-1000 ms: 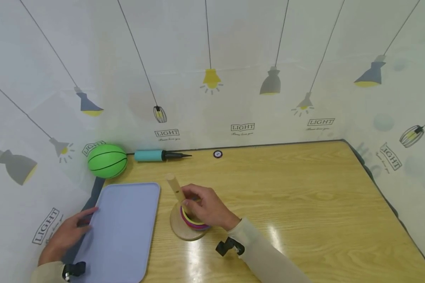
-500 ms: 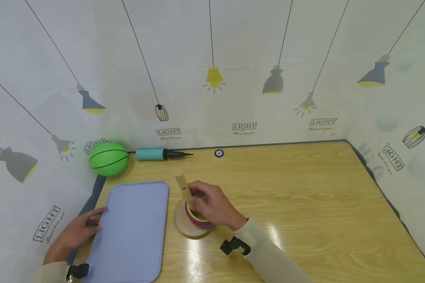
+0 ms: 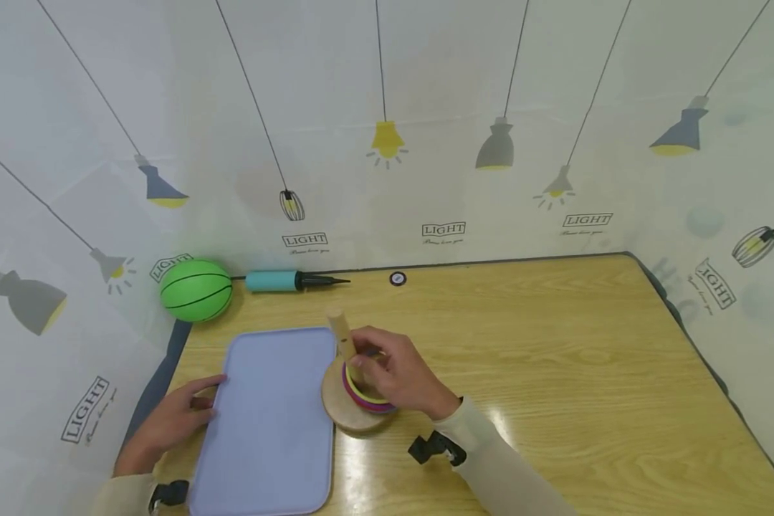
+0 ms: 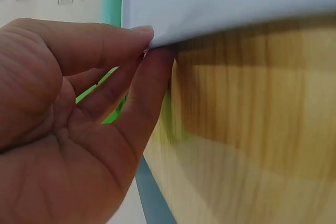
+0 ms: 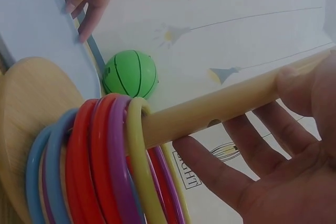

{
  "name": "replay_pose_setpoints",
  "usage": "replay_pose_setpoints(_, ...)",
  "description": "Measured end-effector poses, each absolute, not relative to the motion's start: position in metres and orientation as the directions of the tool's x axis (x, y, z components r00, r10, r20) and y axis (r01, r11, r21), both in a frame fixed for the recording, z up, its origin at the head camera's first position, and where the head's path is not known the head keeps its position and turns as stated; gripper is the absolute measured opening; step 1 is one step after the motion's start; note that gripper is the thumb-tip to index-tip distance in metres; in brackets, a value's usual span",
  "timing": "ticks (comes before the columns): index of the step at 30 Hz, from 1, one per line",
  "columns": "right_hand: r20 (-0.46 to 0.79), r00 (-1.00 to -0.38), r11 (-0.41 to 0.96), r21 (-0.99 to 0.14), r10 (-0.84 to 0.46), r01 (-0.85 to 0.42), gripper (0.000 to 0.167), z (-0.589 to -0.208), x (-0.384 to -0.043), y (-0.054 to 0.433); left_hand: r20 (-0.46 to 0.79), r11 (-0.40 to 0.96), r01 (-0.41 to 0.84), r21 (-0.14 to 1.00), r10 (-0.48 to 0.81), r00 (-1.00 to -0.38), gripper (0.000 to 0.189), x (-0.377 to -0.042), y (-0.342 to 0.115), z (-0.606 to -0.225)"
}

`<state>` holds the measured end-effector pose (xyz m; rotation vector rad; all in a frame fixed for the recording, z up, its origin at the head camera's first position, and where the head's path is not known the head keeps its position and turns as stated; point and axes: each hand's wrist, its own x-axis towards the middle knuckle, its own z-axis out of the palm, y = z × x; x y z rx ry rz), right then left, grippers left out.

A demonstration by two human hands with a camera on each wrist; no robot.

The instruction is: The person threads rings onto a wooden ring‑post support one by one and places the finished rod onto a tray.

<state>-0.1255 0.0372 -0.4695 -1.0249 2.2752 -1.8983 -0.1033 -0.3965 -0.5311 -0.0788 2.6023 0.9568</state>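
Observation:
My left hand (image 3: 173,419) pinches the left edge of a pale blue tray (image 3: 271,423) between thumb and fingers, as the left wrist view also shows. To the tray's right stands a wooden ring-toss stand with a round base (image 3: 338,408) and an upright post (image 3: 340,333). My right hand (image 3: 400,369) holds this post with curled fingers. Around the post's lower part are stacked several rings in blue, red, purple and yellow, the yellow ring (image 5: 135,145) uppermost. In the head view my right hand hides part of the rings. The base sits close against the tray's right edge.
A green ball (image 3: 196,290) with black lines rests at the table's back left corner. Beside it lie a turquoise hand pump (image 3: 272,281) with a black nozzle and a small round dark disc (image 3: 397,279). Patterned sheets rise behind and at both sides of the wooden table (image 3: 555,358).
My left hand has moved right along with the tray, which now reaches the stand's base. The ring stand, still held by my right hand, has shifted slightly right.

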Motion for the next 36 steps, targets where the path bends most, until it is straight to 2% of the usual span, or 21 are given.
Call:
replay_pose_setpoints(13,0.426,-0.768,0.058,-0.857,-0.478,-0.511,0.028,-0.454,-0.132,0.029,-0.292,0.731,-0.094,0.676,0.149,-0.945,0.059,-0.111,-0.354,-0.53)
replay_pose_setpoints(24,0.388,-0.784,0.049,-0.883,-0.484,-0.466,0.028,-0.456,-0.143,0.012,-0.273,0.718,-0.046,0.695,0.203,-0.94,0.056,-0.121,-0.321,-0.533)
replay_pose_setpoints(36,0.382,-0.758,0.079,-0.867,-0.528,-0.492,0.03,-0.469,-0.138,-0.007,-0.291,0.679,-0.103,0.727,0.168,-0.942,0.055,-0.121,-0.293,-0.535)
